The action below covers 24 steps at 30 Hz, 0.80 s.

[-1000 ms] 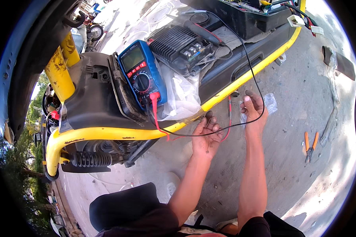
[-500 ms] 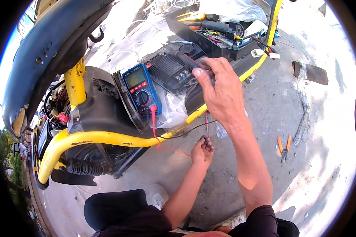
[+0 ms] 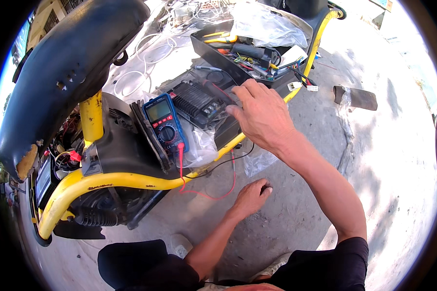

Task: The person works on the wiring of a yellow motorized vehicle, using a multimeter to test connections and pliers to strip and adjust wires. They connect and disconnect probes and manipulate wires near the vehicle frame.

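Observation:
My right hand (image 3: 264, 116) is over the scooter's footboard, fingers curled down and thumb facing them; whatever it holds is hidden. By its fingertips are a dark rod (image 3: 219, 92) and a black finned box (image 3: 196, 103) with terminals. My left hand (image 3: 252, 196) hangs lower, above the ground, its fingers curled in; I cannot make out anything inside. A blue multimeter (image 3: 164, 123) leans beside the box on a clear plastic bag (image 3: 203, 145). Its red lead (image 3: 213, 198) loops below the yellow frame to a red probe (image 3: 233, 162), apart from my left hand. The black lead (image 3: 218, 168) runs toward my right wrist.
A black tray (image 3: 218, 54) of tools and wires sits farther along the footboard. The raised seat (image 3: 70, 72) and yellow frame tube (image 3: 126, 180) bound the left. On the ground at right lies a dark tube piece (image 3: 361, 98) with clear tape trailing.
The red probe, earlier by my left fingers, now stands apart from them. My left hand has turned and curled. The view has shifted; my right forearm now covers where the orange-handled pliers lay.

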Motion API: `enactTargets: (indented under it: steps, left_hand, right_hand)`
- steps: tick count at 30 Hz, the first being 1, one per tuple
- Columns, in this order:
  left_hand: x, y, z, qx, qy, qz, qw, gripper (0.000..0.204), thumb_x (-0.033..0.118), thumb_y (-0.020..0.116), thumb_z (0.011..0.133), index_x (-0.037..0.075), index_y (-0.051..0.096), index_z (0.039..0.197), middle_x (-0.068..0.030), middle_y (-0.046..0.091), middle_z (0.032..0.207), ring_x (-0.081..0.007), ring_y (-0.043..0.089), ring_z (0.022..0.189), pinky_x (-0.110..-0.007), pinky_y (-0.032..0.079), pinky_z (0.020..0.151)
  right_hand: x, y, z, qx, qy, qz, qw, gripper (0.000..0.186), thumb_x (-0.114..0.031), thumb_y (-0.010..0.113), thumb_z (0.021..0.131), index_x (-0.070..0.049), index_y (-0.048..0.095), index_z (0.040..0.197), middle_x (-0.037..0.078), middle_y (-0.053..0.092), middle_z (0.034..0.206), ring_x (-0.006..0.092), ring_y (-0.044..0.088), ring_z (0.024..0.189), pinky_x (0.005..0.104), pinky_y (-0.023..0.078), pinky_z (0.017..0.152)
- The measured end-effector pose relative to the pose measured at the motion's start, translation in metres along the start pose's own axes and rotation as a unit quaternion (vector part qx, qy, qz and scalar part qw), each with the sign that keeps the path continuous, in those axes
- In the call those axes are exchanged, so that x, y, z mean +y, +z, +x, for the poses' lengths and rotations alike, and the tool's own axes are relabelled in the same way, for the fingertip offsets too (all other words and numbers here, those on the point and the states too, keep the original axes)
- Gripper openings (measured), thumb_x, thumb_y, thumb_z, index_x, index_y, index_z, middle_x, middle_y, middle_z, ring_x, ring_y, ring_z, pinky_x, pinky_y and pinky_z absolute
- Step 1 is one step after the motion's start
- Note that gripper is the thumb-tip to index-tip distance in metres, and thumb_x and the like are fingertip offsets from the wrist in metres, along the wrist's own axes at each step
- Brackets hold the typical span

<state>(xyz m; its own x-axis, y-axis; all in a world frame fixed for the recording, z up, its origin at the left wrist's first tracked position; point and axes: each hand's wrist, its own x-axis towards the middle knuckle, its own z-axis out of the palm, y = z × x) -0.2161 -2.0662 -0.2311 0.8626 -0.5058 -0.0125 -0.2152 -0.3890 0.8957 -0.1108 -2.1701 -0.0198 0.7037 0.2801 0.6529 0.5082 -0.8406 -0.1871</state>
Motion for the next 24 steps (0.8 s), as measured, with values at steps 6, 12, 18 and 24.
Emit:
enactTargets:
  steps: [6, 12, 18, 24]
  left_hand:
    - [0.07, -0.047, 0.006, -0.082, 0.106, 0.177, 0.975, 0.016, 0.017, 0.061, 0.094, 0.003, 0.064, 0.1, -0.0158, 0.066, 0.099, -0.0366, 0.063, 0.1, -0.048, 0.049, 0.084]
    - [0.145, -0.092, 0.005, 0.024, 0.162, 0.239, 0.957, 0.013, 0.014, 0.065, 0.091, 0.003, 0.065, 0.097, -0.0133, 0.067, 0.093, -0.0353, 0.066, 0.089, -0.045, 0.051, 0.077]
    - [0.218, -0.131, 0.041, 0.148, 0.191, 0.282, 0.929, 0.013, 0.011, 0.066, 0.091, 0.004, 0.069, 0.101, -0.0143, 0.071, 0.091, -0.0342, 0.068, 0.083, -0.041, 0.053, 0.072]
    - [0.241, -0.164, 0.101, 0.271, 0.148, 0.349, 0.885, 0.021, 0.016, 0.063, 0.095, 0.003, 0.068, 0.11, -0.0138, 0.071, 0.081, -0.0287, 0.073, 0.078, -0.04, 0.051, 0.067]
  right_hand:
    - [0.028, -0.047, -0.004, 0.016, 0.093, 0.113, 0.989, 0.025, -0.019, 0.07, 0.091, 0.001, 0.068, 0.106, 0.016, 0.068, 0.095, 0.0331, 0.068, 0.085, 0.0421, 0.053, 0.077]
    - [0.054, -0.103, 0.019, 0.099, 0.225, 0.391, 0.887, 0.028, -0.021, 0.07, 0.095, 0.004, 0.07, 0.107, 0.006, 0.072, 0.083, 0.0113, 0.06, 0.063, 0.0267, 0.048, 0.057]
    - [0.08, -0.133, 0.021, 0.17, 0.19, 0.449, 0.856, 0.028, -0.021, 0.068, 0.097, 0.003, 0.071, 0.11, 0.004, 0.071, 0.086, 0.0065, 0.06, 0.066, 0.0219, 0.046, 0.056]
    - [0.114, -0.15, 0.021, 0.293, 0.188, 0.442, 0.827, 0.028, -0.02, 0.068, 0.096, 0.003, 0.07, 0.112, 0.005, 0.072, 0.087, 0.0078, 0.062, 0.067, 0.0224, 0.048, 0.057]
